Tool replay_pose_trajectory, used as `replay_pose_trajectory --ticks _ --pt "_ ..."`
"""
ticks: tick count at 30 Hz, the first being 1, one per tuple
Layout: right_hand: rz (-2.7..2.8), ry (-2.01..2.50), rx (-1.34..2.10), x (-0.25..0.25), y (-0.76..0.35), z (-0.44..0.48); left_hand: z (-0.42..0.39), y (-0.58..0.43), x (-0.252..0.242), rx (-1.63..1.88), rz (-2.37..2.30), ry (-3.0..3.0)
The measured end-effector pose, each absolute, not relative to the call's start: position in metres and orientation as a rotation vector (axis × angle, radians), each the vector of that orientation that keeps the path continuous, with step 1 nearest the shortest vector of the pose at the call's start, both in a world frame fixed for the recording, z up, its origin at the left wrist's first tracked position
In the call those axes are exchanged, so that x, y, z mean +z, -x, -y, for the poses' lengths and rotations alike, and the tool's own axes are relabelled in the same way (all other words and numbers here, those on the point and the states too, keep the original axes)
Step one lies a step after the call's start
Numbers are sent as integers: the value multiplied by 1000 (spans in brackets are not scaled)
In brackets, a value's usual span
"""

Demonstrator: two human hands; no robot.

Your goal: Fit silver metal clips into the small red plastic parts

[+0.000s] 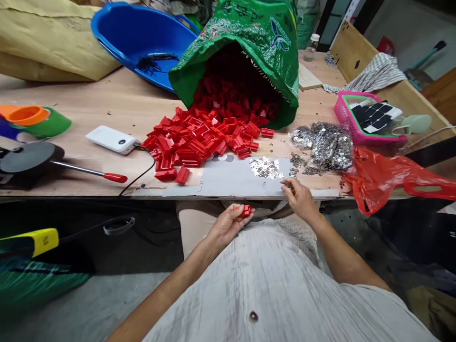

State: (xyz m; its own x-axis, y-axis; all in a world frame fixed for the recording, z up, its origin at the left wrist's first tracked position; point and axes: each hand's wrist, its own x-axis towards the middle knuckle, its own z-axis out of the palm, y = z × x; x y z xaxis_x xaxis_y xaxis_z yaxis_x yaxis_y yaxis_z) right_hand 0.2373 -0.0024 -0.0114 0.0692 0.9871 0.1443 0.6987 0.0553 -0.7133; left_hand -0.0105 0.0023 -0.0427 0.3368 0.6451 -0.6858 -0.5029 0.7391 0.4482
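In the head view, my left hand (228, 225) is closed on a small red plastic part (245, 211), held above my lap just in front of the table edge. My right hand (301, 199) hovers at the table's front edge with its fingertips drawn together; whatever they hold, if anything, is too small to make out. Just beyond those fingertips lies a scatter of small shiny metal pieces (265, 167) on a grey sheet (228, 180). A heap of red plastic parts (199, 137) spills across the table from a green woven sack (235, 61) lying on its side.
Bags of metal pieces (331, 147) lie right of the sheet, beside a red plastic bag (395, 175) and a pink basket (370, 137). Leftward are a white power bank (112, 139) with a cable and a red-tipped lever (116, 177). A blue basin (142, 38) stands behind.
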Motion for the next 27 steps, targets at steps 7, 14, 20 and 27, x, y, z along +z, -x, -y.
replay_pose_trajectory --ticks 7,14,20,27 --pt "1721 1997 258 -25 -303 -3 -14 2 -61 732 -1059 -58" --pt "1833 2059 163 -32 -303 -11 -8 2 -60 757 -981 -156" --pt "1816 2024 181 -33 -307 -14 -13 -1 -75 794 -1041 -212" --pt "1657 2067 183 -35 -311 -10 -19 -4 -87 772 -1136 -335"
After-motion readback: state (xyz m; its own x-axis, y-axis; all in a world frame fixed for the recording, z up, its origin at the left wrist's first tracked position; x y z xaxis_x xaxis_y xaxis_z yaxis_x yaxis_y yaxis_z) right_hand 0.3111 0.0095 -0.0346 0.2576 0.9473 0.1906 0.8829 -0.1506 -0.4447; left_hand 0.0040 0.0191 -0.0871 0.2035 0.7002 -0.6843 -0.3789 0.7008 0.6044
